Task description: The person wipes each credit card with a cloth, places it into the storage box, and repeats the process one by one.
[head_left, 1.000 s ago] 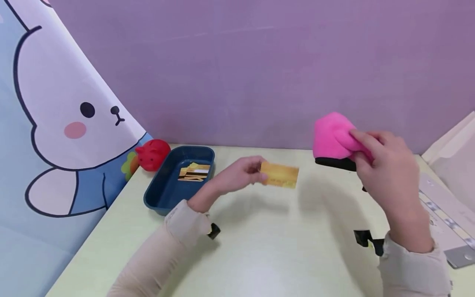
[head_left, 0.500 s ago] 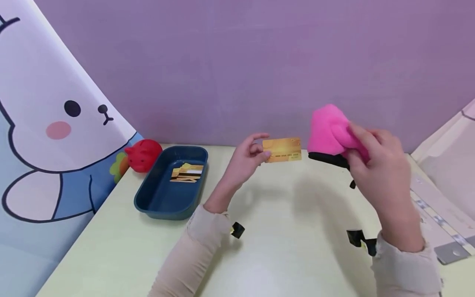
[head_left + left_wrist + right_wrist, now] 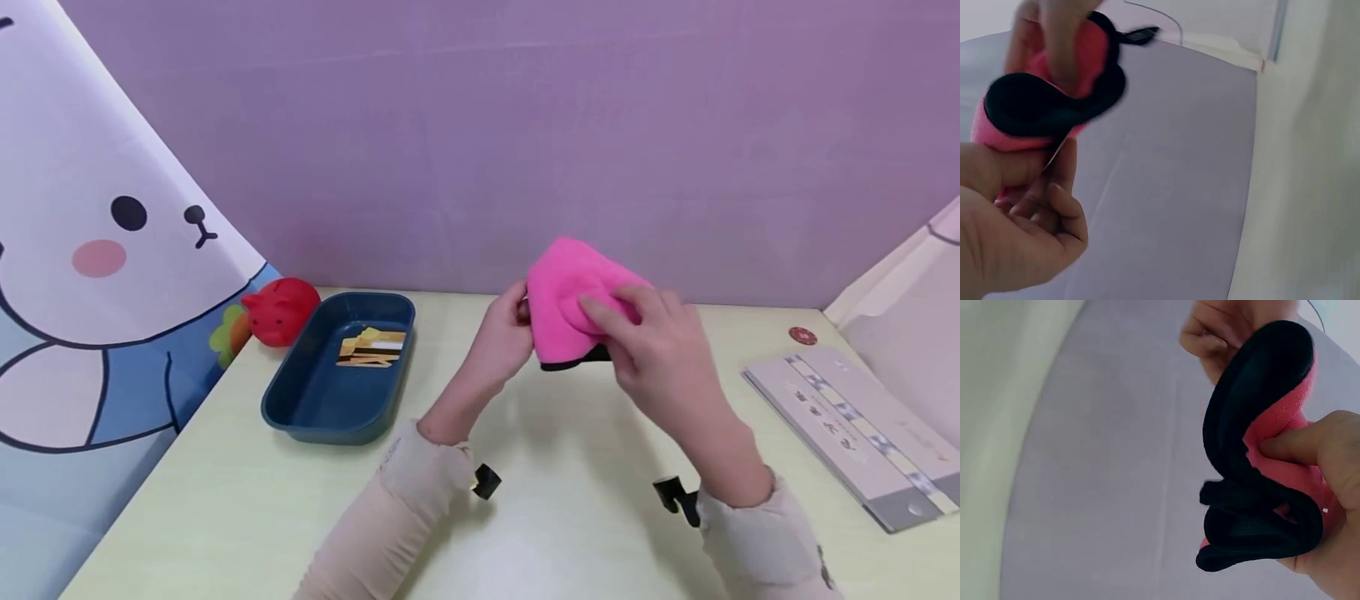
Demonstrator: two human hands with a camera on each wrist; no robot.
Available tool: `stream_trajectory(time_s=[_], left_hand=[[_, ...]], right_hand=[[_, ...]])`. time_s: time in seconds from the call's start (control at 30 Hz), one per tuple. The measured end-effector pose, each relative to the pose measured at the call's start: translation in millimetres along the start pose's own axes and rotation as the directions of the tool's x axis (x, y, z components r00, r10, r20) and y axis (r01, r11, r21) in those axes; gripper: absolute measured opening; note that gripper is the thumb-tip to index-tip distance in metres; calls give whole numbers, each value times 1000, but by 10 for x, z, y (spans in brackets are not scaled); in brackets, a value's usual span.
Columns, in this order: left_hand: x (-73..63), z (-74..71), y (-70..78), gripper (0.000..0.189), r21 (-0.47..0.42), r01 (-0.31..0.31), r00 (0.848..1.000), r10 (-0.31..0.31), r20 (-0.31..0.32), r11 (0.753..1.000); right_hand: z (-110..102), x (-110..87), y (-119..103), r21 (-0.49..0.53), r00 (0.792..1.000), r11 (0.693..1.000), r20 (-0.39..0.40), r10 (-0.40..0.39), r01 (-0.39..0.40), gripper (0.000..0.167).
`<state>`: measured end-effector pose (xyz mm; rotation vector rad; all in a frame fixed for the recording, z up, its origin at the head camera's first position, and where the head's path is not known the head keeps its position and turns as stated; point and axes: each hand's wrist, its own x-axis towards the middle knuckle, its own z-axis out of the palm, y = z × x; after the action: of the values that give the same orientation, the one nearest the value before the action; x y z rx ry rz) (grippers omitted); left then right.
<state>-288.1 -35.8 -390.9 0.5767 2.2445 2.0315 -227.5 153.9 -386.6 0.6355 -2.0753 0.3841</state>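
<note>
Above the table, my right hand grips a bunched pink cloth with black trim along its border. The folds of the black edging show in the right wrist view, with my thumb pressed into the pink side. My left hand is close against the cloth's left side. Between its thumb and fingers, the left wrist view shows the thin edge of a gold bank card. In the head view the cloth hides the card's face.
A blue tray with several gold cards sits at the left. Behind it stands a red piggy bank. A flat grey box lies at the right, with a red round chip beyond it. A purple backdrop rises behind the table.
My right hand has brought the pink cloth leftward onto the card, which is now covered in the head view. My left hand first lifted the card, then stayed nearly in place.
</note>
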Motion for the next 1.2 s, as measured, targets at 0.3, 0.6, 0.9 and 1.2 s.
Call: stream_trajectory(time_s=[0.3,0.6,0.9,1.2], left_hand=[[-2,-77,49,42,-43,80,996,-81,-30,996],[6,-108,144,34,24,79,996,-78,-32,997],[-33,-212,225,31,-18,84,996,-84,-24,996],[-31,-285,238,33,-81,40,998,-43,-41,996]], right_hand=[[130,-81,-83,-22,993,999,115,35,-32,49],[74,-73,-16,-9,978,994,179,110,-110,56],[-58,-80,190,-75,963,974,152,223,-214,54],[-244,-111,398,-114,946,941,24,323,-318,49]])
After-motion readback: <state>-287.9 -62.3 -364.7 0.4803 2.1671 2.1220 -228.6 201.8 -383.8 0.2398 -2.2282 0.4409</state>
